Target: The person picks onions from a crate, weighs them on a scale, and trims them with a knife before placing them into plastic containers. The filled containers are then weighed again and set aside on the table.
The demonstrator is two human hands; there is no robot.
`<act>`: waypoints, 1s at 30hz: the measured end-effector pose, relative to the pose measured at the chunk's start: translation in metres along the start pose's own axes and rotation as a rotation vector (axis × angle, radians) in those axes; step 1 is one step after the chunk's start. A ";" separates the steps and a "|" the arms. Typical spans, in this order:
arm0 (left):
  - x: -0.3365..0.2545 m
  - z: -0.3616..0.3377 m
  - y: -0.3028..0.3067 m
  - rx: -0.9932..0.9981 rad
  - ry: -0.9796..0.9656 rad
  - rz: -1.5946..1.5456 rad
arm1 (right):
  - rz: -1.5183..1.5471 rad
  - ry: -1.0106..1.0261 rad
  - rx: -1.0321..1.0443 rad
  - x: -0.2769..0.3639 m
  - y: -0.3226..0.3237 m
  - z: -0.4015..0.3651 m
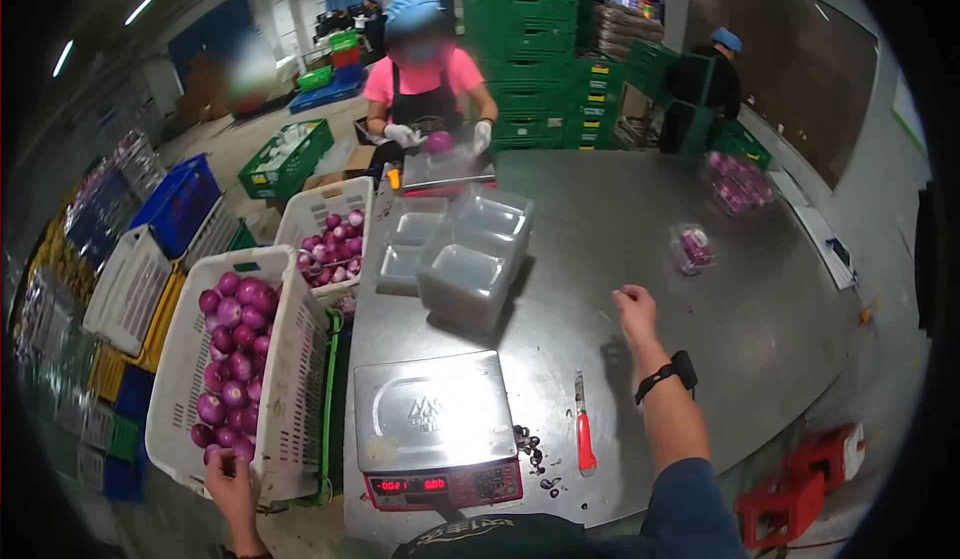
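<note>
while the left hand (232, 484) rests at the near end of the white crate (296, 359) in the lower left of the frame, its fingers reach in among the lowest of the purple onions (232, 364) that fill the crate. whether its grip has closed on one cannot be told, as the fingertips are hidden.

the right hand (635, 311) hangs over the bare steel counter (620, 209) right of centre. its grip is loose, the fingers are lightly curled, and there is nothing in it. a black wristband (672, 371) sits on that arm.

a scale (432, 424) stands on the counter's near edge at bottom centre, with dark onion peel scraps (528, 444) just beside it. a red-handled knife (582, 431) lies between the scale and the right arm. stacked clear trays (468, 259) stand behind the scale. a second crate of onions (330, 229) sits left of them.

near the counter's right side lies a wrapped pack of onions (692, 249), well apart from the right hand. across the counter, at top centre, a person in a pink shirt (425, 77) and white gloves holds an onion (438, 142). green crates (520, 39) are stacked behind.
</note>
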State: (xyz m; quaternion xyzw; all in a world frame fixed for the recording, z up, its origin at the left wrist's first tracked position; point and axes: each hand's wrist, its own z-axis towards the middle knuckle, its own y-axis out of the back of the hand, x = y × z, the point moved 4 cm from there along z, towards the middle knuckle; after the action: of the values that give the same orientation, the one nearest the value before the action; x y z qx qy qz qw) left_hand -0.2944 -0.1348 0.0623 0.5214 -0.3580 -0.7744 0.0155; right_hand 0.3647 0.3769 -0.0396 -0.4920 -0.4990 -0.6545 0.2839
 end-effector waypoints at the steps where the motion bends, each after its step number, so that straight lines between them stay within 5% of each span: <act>1: 0.027 0.008 0.011 -0.091 -0.159 0.050 | -0.023 0.094 0.101 0.022 -0.023 -0.014; 4: 0.055 0.015 0.033 -0.117 -0.280 0.335 | -0.031 0.343 0.225 0.091 -0.089 -0.065; 6: 0.050 0.019 0.029 0.012 -0.053 0.195 | -0.035 0.508 0.308 0.138 -0.131 -0.100; 11: 0.037 0.016 0.031 0.023 0.010 0.289 | -0.165 0.907 0.362 0.188 -0.225 -0.149; 13: 0.032 0.017 0.030 0.041 -0.038 0.413 | -0.566 1.097 0.291 0.172 -0.265 -0.145; 14: 0.035 0.018 0.031 0.061 -0.069 0.453 | -0.871 1.145 0.420 0.175 -0.272 -0.145; 15: 0.030 0.018 0.033 0.113 -0.009 0.437 | -0.809 1.097 0.308 0.160 -0.280 -0.135; 19: 0.023 0.019 0.037 0.113 -0.053 0.467 | -0.890 0.734 0.390 0.177 -0.273 -0.138; 24: 0.023 0.032 0.047 0.333 -0.161 0.375 | -0.823 0.686 0.250 0.167 -0.282 -0.117; 26: 0.034 0.057 0.064 0.421 -0.060 0.281 | -0.857 0.618 0.194 0.166 -0.279 -0.111; 30: 0.060 0.129 0.091 0.539 -0.028 0.307 | -0.461 0.658 0.050 0.188 -0.250 -0.124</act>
State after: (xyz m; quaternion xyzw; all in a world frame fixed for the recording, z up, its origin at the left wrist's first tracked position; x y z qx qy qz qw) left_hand -0.4589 -0.1572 0.0922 0.4360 -0.6251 -0.6474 -0.0114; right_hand 0.0372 0.3689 0.0388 -0.1242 -0.4948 -0.8111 0.2860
